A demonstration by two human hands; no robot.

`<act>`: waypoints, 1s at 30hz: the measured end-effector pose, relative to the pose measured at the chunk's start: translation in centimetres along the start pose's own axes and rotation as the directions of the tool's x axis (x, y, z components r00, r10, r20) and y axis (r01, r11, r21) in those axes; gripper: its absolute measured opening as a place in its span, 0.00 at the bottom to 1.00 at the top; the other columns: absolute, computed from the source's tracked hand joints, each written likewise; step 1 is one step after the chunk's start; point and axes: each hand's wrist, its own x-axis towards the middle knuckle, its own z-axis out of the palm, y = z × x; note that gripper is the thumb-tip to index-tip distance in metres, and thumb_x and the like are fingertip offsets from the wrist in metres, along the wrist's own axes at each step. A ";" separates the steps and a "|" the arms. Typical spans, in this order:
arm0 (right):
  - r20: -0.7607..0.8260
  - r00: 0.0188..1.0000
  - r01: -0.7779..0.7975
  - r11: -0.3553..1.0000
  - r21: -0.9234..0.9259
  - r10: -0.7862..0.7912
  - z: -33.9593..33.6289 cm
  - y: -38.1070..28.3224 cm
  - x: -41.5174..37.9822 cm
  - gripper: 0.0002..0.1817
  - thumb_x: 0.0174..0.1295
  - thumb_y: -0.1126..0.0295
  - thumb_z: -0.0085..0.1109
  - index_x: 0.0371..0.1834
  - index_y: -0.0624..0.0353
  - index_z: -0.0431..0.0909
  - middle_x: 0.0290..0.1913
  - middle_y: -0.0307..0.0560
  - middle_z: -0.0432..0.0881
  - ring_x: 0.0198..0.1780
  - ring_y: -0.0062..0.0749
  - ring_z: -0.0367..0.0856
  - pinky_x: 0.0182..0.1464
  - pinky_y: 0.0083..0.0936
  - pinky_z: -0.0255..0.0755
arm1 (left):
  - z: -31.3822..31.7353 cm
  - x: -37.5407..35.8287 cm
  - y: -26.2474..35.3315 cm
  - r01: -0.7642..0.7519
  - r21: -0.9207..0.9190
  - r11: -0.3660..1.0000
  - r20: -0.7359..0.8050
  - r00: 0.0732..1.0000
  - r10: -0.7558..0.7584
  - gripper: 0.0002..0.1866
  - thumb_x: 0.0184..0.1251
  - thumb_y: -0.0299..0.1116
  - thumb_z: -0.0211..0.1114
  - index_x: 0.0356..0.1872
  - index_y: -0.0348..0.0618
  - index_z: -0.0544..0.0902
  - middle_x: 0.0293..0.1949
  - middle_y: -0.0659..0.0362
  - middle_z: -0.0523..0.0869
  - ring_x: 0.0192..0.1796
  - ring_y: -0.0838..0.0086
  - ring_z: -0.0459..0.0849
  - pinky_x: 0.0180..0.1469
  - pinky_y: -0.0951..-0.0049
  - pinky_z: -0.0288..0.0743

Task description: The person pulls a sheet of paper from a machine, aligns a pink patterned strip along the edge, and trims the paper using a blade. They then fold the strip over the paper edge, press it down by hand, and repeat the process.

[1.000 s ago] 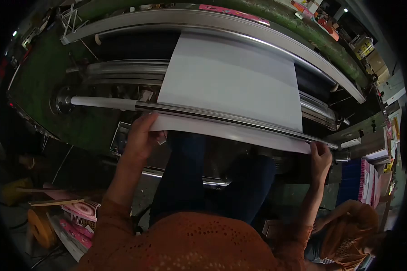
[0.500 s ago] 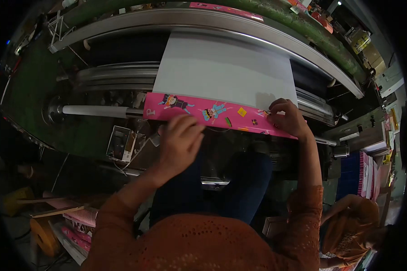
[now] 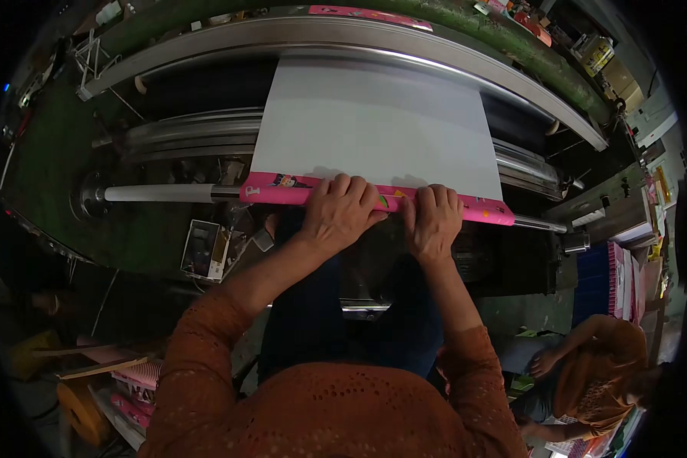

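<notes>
A wide sheet of paper, white on the face toward me (image 3: 378, 122), runs down to a bright pink roll (image 3: 282, 192) with cartoon figures, wound around a metal shaft (image 3: 538, 224). My left hand (image 3: 340, 211) lies over the roll left of its middle, fingers curled across the top. Close beside it, my right hand (image 3: 435, 220) grips the roll in the same way, thumb toward the left one. Both palms and the roll's underside are hidden from view.
Steel rollers (image 3: 183, 133) and a long metal bar (image 3: 229, 37) cross behind the sheet. A small box-like device (image 3: 204, 248) sits below the shaft at left. Blue and pink stacks (image 3: 607, 281) stand at right, above a person in an orange top (image 3: 603, 366). An orange reel (image 3: 82, 412) is lower left.
My left hand has come up and right onto the roll. My right hand has shifted left to meet it. The pink strip now shows narrower, curved around the shaft.
</notes>
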 end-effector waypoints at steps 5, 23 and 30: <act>0.077 0.997 0.032 0.998 -0.058 -0.027 1.1 1.1 0.4 0.12 0.58 0.61 0.62 0.26 0.56 0.72 0.28 0.45 0.75 0.34 0.42 0.74 0.37 0.37 0.66 | 0.7 0.4 0.1 0.024 0.038 0.999 -0.001 1.000 -0.024 0.19 0.56 0.54 0.65 0.29 0.48 0.75 0.29 0.62 0.72 0.37 0.70 0.72 0.34 0.69 0.66; 0.184 0.981 -0.080 0.992 0.093 0.062 0.5 1.3 2.1 0.13 0.56 0.64 0.62 0.20 0.55 0.70 0.21 0.43 0.73 0.26 0.41 0.74 0.29 0.35 0.68 | 0.3 2.8 0.8 0.289 -0.091 0.953 -0.069 0.953 -0.295 0.10 0.54 0.39 0.68 0.26 0.44 0.79 0.34 0.60 0.77 0.47 0.64 0.77 0.45 0.64 0.72; 0.282 0.955 -0.131 0.983 0.128 0.090 0.2 1.4 3.4 0.10 0.57 0.64 0.62 0.25 0.56 0.76 0.25 0.42 0.75 0.32 0.40 0.75 0.32 0.36 0.69 | -0.5 4.0 0.4 0.402 -0.148 0.904 0.212 0.905 -0.368 0.10 0.61 0.36 0.65 0.26 0.39 0.81 0.34 0.57 0.76 0.45 0.63 0.76 0.41 0.62 0.73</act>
